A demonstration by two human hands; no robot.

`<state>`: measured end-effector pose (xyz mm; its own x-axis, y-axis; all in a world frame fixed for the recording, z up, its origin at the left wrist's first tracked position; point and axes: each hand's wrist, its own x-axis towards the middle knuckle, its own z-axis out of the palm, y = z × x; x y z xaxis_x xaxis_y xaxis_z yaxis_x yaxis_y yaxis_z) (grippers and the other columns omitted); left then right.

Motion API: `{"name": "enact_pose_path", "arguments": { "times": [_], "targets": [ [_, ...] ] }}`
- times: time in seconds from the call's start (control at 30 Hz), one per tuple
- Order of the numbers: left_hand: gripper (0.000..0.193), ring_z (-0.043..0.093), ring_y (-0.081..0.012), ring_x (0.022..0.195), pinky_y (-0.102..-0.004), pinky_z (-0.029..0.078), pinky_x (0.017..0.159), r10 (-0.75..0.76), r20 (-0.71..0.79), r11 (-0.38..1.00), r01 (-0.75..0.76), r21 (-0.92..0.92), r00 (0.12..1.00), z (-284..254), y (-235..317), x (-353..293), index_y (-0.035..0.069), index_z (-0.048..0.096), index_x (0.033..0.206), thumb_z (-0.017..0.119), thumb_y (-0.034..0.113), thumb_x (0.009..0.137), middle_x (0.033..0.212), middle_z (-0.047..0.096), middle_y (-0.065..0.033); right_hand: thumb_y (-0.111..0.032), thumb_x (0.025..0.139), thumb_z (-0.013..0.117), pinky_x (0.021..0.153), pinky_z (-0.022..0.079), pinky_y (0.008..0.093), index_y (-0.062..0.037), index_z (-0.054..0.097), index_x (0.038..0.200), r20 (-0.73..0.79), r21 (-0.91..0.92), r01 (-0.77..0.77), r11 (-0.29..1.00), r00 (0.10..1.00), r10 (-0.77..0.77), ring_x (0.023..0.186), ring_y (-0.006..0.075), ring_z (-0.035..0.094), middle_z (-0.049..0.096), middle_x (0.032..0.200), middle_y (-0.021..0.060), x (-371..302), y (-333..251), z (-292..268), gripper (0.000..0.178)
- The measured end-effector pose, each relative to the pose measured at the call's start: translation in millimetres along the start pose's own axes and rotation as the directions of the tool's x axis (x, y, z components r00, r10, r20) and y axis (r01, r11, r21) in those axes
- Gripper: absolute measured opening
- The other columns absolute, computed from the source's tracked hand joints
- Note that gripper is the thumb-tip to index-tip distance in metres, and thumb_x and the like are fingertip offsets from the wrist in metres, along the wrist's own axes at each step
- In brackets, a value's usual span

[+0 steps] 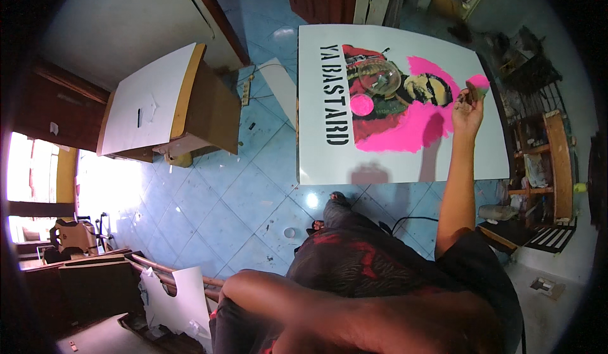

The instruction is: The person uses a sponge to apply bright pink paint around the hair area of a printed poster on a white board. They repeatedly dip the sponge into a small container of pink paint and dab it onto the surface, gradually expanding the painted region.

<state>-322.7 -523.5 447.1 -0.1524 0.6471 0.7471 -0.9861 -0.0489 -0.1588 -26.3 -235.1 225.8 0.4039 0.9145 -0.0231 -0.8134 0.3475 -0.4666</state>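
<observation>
Pinched a round pink piece (481, 81), perhaps a sponge, in the right hand (467, 110), near the right side of the white board (322, 167)! Looked well along: had pink paint (392, 132) around the portrait (425, 91), left bare white beyond. Couldn't see the left hand, nor tell its grip.

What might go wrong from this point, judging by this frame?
The right hand holds a pink-smeared pad at the white sheet, so a slip might mark its bare margin. The clear round container appears to sit on the artwork and could get knocked. The small cup on the floor, near a foot, might be kicked.
</observation>
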Motion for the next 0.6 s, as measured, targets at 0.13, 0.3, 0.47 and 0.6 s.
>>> {"name": "enact_pose_path", "arguments": {
  "times": [0.13, 0.3, 0.47, 0.6],
  "targets": [
    [0.095, 0.060, -0.0415, 0.102, -0.0539, 0.050, 0.081, 0.020, -0.207, 0.995, -0.039, -0.089, 0.978, 16.8, 19.5, -3.9, -0.007, 0.061, 0.118, 0.037, 0.080, 0.087, 0.106, 0.059, -0.0299, -0.034, 0.104, 0.047, 0.062, 0.048, 0.0263, -0.0065, 0.064, 0.111, 0.020, -0.057, -0.018, 0.998, 1.000, 0.019, 0.083, 0.0192, 0.065, 0.069, 0.098, 0.0056, -6.4, 27.3, -10.9, 0.033],
    [0.097, 0.061, -0.0431, 0.097, -0.0508, 0.051, 0.073, -0.004, -0.098, 0.976, 0.025, 0.216, 0.995, -27.7, 76.0, 30.5, -0.006, 0.062, 0.115, 0.039, 0.083, 0.084, 0.109, 0.057, -0.0309, -0.034, 0.105, 0.044, 0.057, 0.041, 0.0267, -0.0085, 0.065, 0.110, -0.150, -0.075, -0.054, 0.996, 0.988, 0.042, 0.084, 0.0167, 0.066, 0.071, 0.101, 0.0029, -4.2, 95.4, -9.9, 0.033],
    [0.100, 0.060, -0.0456, 0.099, -0.0523, 0.051, 0.076, -0.006, -0.330, 0.998, -0.014, -0.057, 0.944, -18.3, 100.3, 37.8, -0.006, 0.064, 0.115, 0.038, 0.085, 0.083, 0.115, 0.054, -0.0338, -0.034, 0.104, 0.044, 0.058, 0.040, 0.0280, -0.0092, 0.065, 0.108, -0.077, -0.066, -0.108, 0.992, 0.992, 0.103, 0.085, 0.0166, 0.064, 0.069, 0.096, 0.0041, -7.9, 142.3, 16.3, 0.033],
    [0.098, 0.059, -0.0441, 0.103, -0.0555, 0.050, 0.081, -0.189, -0.064, 0.975, 0.180, -0.134, 0.980, -57.7, 164.8, 57.4, -0.005, 0.063, 0.117, 0.039, 0.083, 0.084, 0.120, 0.052, -0.0340, -0.033, 0.103, 0.047, 0.063, 0.047, 0.0292, -0.0090, 0.065, 0.109, 0.015, 0.004, 0.009, 1.000, 1.000, -0.009, 0.085, 0.0185, 0.064, 0.069, 0.097, 0.0062, -8.3, 136.9, 36.6, 0.031]
  ]
}}
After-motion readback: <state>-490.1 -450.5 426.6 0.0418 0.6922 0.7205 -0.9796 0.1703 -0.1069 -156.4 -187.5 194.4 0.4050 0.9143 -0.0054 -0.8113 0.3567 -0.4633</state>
